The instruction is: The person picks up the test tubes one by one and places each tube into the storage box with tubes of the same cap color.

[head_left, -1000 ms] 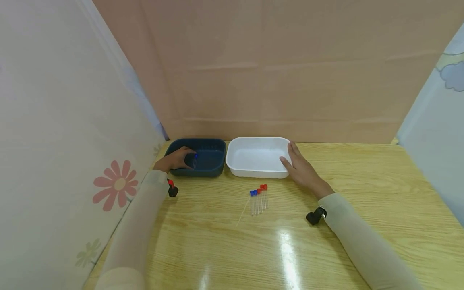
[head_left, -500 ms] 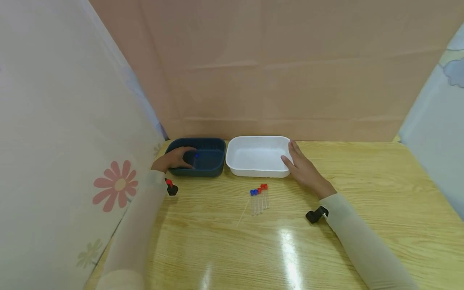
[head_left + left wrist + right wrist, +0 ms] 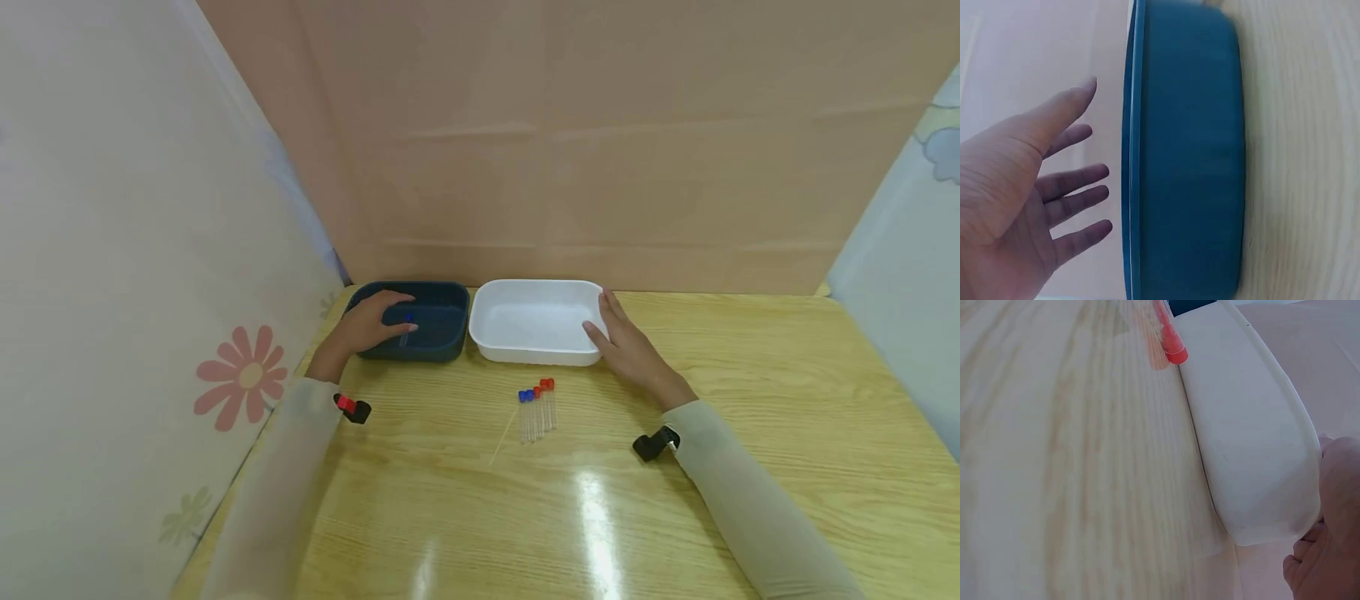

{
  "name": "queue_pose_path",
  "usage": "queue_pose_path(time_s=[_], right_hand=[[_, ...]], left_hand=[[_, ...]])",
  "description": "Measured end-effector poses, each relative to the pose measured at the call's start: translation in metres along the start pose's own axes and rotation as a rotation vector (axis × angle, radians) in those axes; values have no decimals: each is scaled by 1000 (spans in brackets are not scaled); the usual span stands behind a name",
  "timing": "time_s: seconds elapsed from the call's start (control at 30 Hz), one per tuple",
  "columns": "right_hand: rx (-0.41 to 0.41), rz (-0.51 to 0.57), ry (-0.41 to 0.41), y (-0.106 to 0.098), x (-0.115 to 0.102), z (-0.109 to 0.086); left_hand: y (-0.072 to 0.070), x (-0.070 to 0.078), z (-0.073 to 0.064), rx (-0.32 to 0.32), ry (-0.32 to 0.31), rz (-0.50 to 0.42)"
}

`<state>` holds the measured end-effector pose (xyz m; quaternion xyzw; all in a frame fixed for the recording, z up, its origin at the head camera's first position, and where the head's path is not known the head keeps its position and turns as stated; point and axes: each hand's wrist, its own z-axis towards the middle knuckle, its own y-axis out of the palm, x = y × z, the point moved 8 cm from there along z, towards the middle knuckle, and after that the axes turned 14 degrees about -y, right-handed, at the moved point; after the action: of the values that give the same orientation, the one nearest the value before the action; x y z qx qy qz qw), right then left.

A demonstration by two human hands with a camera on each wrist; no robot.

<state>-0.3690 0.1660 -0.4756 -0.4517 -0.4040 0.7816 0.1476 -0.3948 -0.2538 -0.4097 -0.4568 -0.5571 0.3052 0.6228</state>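
My left hand (image 3: 367, 322) is over the dark blue basin (image 3: 450, 354), its thumb and fingers spread apart with nothing between them. Inside that basin lies a clear tube with a blue cap (image 3: 409, 317), close to the thumb. In the left wrist view the fingers (image 3: 1079, 181) stand above the basin's rim (image 3: 1135, 156). My right hand (image 3: 633, 354) holds the right end of the white basin (image 3: 536, 357), thumb over the rim and fingers along the outer side. Part of that hand (image 3: 1335, 550) shows at the basin's end in the right wrist view.
Several clear tubes (image 3: 536, 417) with blue and red caps lie side by side on the wooden table (image 3: 450, 500), in front of the white basin. A thin pale strip (image 3: 504, 437) lies left of them. A brown sheet (image 3: 562, 167) stands behind both basins.
My left hand has risen a little and turned, its thumb now extending farther right over the dark basin. The right hand stays at the white basin, and the blue-capped tube remains inside the dark one.
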Motion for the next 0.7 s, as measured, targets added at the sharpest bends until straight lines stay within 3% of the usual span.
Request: queue_pose_path(time_s=[0.13,0.3,0.7], right_hand=[[-10,9,3,6,0,0],[-8,9,3,9,0,2],[-7,1,-9,12,1,6]], left_hand=[[2,12,-15,44,5,16],[1,31,-30,120,32,-43],[19,73,-65,150,117,-24]])
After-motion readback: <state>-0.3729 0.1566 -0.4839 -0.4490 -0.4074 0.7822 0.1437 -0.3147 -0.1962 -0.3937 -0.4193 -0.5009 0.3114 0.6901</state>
